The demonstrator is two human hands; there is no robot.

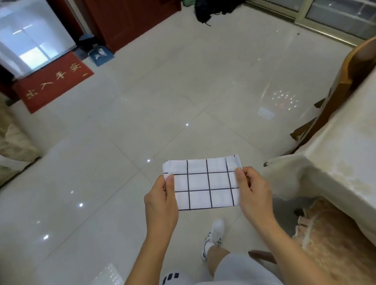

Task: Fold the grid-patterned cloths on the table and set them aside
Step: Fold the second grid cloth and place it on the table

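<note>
The folded grid-patterned cloth (205,183) hangs in the air over open tiled floor (169,112), left of the worktop (352,152). The left hand (161,198) pinches its left edge and the right hand (252,190) its right edge, fingers clamped on the fabric.

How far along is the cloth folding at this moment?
Done: the grid-patterned cloth is already folded into a layered rectangle. In hand: the left hand and right hand each pinch a side edge, holding it over the floor. Left: setting it aside. The table shows no other cloths in view.
</note>
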